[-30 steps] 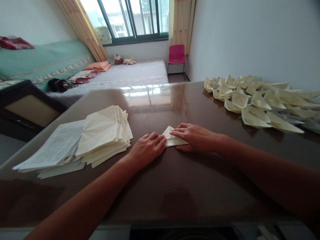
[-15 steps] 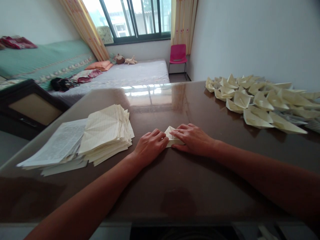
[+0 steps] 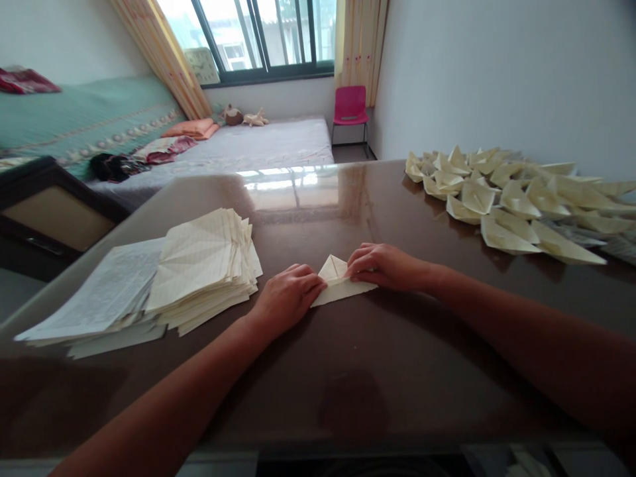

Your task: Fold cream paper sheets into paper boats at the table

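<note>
A cream sheet of folded paper (image 3: 338, 290) lies on the brown glossy table (image 3: 318, 371), its top folded to a point and a flat strip along its near side. My left hand (image 3: 289, 293) pinches the paper's left end, fingers closed. At the right end, my right hand (image 3: 381, 265) grips the paper near the base of the pointed part, with fingers bent together. My fingertips hide both ends of the fold line.
A stack of cream paper (image 3: 199, 265) lies on the left, partly over printed white sheets (image 3: 99, 288). Several folded paper boats (image 3: 507, 228) crowd the table's right side. Beyond the table are a bed (image 3: 288, 139) and a pink chair (image 3: 350, 106).
My left hand has shifted slightly left and my right hand has drawn its fingers in from lying over the paper. More of the paper's point and near strip now shows.
</note>
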Demonstrator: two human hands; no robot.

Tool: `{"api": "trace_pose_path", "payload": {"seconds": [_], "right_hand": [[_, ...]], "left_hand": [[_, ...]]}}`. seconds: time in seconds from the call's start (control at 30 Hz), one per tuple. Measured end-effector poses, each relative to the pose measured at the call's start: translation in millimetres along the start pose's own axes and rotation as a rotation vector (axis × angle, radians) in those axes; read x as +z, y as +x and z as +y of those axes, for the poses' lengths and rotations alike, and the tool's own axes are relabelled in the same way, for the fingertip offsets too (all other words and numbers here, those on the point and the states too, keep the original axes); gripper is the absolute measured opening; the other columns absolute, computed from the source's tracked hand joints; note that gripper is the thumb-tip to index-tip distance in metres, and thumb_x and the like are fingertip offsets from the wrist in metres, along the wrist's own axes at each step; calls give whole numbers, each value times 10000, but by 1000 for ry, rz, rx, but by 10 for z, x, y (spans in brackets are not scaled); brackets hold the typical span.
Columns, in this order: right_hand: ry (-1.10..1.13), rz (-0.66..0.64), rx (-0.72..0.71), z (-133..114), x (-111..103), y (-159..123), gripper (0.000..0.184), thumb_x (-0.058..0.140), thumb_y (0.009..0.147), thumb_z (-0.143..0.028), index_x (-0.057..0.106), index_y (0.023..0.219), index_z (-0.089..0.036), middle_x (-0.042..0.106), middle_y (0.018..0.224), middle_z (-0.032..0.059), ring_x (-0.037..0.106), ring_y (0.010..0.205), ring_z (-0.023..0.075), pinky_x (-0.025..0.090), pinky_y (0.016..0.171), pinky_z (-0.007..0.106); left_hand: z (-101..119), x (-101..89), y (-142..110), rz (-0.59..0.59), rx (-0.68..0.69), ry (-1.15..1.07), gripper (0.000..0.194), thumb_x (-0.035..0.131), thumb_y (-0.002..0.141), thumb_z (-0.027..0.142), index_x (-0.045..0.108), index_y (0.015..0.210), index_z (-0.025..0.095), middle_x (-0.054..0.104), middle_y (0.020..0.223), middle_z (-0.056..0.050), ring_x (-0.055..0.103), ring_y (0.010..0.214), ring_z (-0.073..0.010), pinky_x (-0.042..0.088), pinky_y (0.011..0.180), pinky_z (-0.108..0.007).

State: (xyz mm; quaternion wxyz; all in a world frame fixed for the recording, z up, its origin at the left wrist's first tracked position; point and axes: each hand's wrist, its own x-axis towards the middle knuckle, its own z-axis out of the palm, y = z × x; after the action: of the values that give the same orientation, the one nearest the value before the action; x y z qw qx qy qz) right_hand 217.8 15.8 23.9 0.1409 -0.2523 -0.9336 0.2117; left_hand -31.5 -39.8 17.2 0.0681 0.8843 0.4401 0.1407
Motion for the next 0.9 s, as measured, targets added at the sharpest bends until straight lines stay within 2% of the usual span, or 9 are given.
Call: {"api": "trace_pose_path", "payload": {"seconds": [0.23, 0.5, 0.77, 0.83, 0.9], "right_hand": [[164, -15, 250, 62, -12, 3, 240, 557, 881, -333, 729, 945, -179, 733, 861, 17, 634, 740, 140, 437, 679, 225], [-215, 9, 409, -39, 73, 78, 210, 491, 916, -352, 653, 885, -221, 717, 865, 24, 630, 760, 160, 362, 640, 236], [-396, -37, 458, -151, 65, 99, 224, 452, 934, -390, 583, 893, -212, 699, 899, 34, 629, 766, 181, 284, 584, 267], [-423, -50, 454, -157, 68, 109, 235, 433, 941, -394, 571, 892, -210, 697, 904, 40, 630, 773, 184, 274, 582, 271], [-435, -59, 450, -152, 75, 119, 240, 426, 942, -399, 562, 887, -210, 698, 907, 41, 631, 777, 186, 269, 581, 274]], "left_hand": [[-44, 36, 49, -10, -172, -57, 262, 436, 949, 352, 659, 885, 230, 653, 866, -10, 616, 782, -151, 441, 704, -252], [15, 59, 104, -17, -216, 97, 161, 446, 934, 314, 570, 897, 218, 665, 864, -12, 628, 780, -179, 415, 653, -266], [54, 57, 148, -87, -244, 188, 185, 404, 956, 319, 547, 920, 208, 640, 912, -19, 622, 790, -171, 451, 686, -271], [49, 75, 134, -65, -231, 213, 196, 397, 962, 324, 557, 953, 211, 630, 937, -24, 614, 823, -174, 468, 696, -272], [44, 97, 111, 8, -176, 257, 203, 408, 962, 312, 571, 1033, 213, 621, 1014, -45, 590, 925, -196, 487, 747, -292]]}}
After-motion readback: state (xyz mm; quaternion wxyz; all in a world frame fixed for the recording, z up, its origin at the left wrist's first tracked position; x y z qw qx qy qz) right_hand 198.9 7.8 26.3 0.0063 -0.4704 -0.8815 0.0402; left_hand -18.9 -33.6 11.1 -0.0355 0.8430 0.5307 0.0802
